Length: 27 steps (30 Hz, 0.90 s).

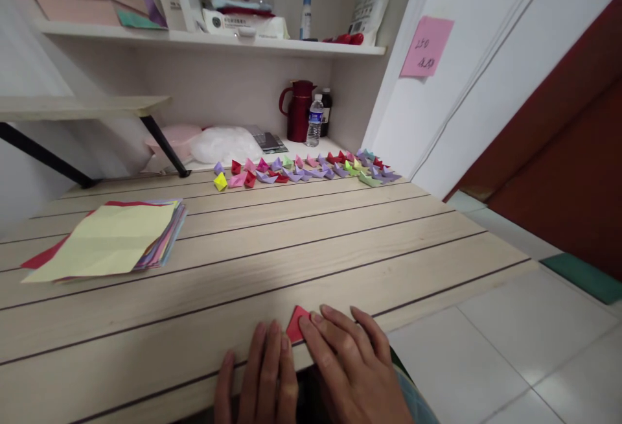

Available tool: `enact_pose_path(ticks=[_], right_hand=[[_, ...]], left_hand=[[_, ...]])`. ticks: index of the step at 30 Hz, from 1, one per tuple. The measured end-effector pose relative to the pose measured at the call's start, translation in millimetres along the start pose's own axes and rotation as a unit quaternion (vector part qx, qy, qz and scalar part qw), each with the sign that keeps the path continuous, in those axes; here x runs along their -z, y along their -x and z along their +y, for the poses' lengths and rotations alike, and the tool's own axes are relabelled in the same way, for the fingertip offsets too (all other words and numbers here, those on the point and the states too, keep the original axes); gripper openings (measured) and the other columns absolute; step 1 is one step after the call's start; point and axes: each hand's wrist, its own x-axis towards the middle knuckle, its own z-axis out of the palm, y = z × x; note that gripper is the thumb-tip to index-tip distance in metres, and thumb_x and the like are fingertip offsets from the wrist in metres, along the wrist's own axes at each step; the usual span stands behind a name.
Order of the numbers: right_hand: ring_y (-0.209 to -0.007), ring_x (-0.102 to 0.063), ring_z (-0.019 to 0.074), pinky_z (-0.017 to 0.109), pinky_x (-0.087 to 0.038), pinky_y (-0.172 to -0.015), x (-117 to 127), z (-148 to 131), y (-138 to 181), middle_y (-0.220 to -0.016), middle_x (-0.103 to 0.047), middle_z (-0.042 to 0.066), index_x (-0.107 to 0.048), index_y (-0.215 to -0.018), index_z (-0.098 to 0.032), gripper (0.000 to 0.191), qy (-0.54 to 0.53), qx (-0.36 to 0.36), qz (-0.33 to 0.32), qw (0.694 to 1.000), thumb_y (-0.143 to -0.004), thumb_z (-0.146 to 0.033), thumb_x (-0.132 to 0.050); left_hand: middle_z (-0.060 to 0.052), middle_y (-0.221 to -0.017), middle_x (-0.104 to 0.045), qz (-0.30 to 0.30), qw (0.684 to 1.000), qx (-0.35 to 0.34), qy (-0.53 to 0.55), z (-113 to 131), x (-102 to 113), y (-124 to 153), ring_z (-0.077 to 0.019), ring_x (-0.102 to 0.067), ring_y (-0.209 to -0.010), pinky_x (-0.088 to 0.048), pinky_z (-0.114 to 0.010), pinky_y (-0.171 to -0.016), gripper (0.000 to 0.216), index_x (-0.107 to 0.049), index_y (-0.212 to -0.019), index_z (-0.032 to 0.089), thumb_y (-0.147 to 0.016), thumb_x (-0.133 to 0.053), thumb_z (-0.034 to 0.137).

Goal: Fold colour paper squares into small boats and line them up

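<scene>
Head view: resting the left hand beside the red paper, fingers close together; pressing that paper with the right hand, index fingertip down, other fingers slightly spread; thumbs hidden, so cannot tell if pinching. Seemingly flattening a fold; likely calling next for a firm fingertip run along its edge. Ahead and left of the left hand, a paper stack; well beyond both hands, little paper boats in rows.

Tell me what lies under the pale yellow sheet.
A stack of coloured paper lies beneath the pale yellow sheet; red and purple edges stick out. The sheet covers the rest.
</scene>
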Motion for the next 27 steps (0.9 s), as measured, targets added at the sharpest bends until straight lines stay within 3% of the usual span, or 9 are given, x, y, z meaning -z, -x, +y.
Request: enact_pose_path(ticks=[3,8,13,21,25,27], right_hand=[[-0.112,-0.057,0.0211,0.040,-0.034,-0.102,-4,-3,-1,-0.110,-0.070,0.005,-0.057,-0.132,-0.019,0.037,-0.021,-0.019,0.024,0.999,-0.100,-0.022,-0.039],[-0.103,-0.062,0.0188,0.036,-0.043,-0.090,-6,-6,-3,-0.095,-0.069,0.003,-0.066,-0.111,-0.021,0.022,-0.100,-0.049,0.105,0.988,-0.097,-0.019,-0.049],[-0.091,-0.065,0.0166,0.034,-0.044,-0.085,-2,-8,-8,-0.083,-0.070,0.000,-0.067,-0.093,-0.020,0.012,-0.175,-0.077,0.166,0.967,-0.095,-0.016,-0.056],[-0.096,-0.064,0.0177,0.036,-0.046,-0.084,-1,-4,-4,-0.089,-0.071,0.002,-0.065,-0.094,-0.019,0.014,-0.224,-0.072,0.142,0.961,-0.097,-0.016,-0.051],[-0.098,-0.063,0.0189,0.038,-0.049,-0.084,0,-4,-1,-0.093,-0.070,0.004,-0.061,-0.120,-0.017,0.025,-0.207,-0.079,0.090,0.971,-0.097,-0.015,-0.051],[-0.097,-0.062,0.0188,0.038,-0.050,-0.083,1,-4,-2,-0.091,-0.069,0.003,-0.060,-0.124,-0.019,0.029,-0.206,-0.079,0.087,0.972,-0.097,-0.014,-0.051]], left_hand=[[-0.012,-0.117,-0.072,0.005,1.000,0.004,0.014,-1,-1,0,-0.0184,-0.030,-0.144,-0.018,-0.047,-0.120,0.038,-0.064,-0.114,0.013,-0.085,-0.040,0.007],[-0.014,-0.112,-0.073,0.035,0.999,0.024,0.030,3,-2,-1,-0.0232,-0.036,-0.141,-0.027,-0.053,-0.115,0.031,-0.065,-0.102,0.015,-0.087,-0.039,0.008],[-0.011,-0.115,-0.073,0.023,0.998,0.015,0.059,-1,3,1,-0.0220,-0.038,-0.140,-0.029,-0.052,-0.115,0.031,-0.064,-0.106,0.018,-0.090,-0.038,0.009],[-0.010,-0.121,-0.070,-0.022,0.998,-0.023,0.059,-13,13,-1,-0.0219,-0.033,-0.142,-0.024,-0.050,-0.118,0.037,-0.062,-0.114,0.018,-0.087,-0.040,0.007],[-0.013,-0.123,-0.069,-0.039,0.997,-0.038,0.058,-10,14,0,-0.0232,-0.031,-0.143,-0.022,-0.051,-0.118,0.038,-0.061,-0.115,0.016,-0.084,-0.040,0.006],[-0.013,-0.122,-0.069,-0.039,0.997,-0.034,0.062,-9,14,0,-0.0229,-0.032,-0.143,-0.023,-0.050,-0.117,0.037,-0.061,-0.113,0.016,-0.083,-0.042,0.005]])
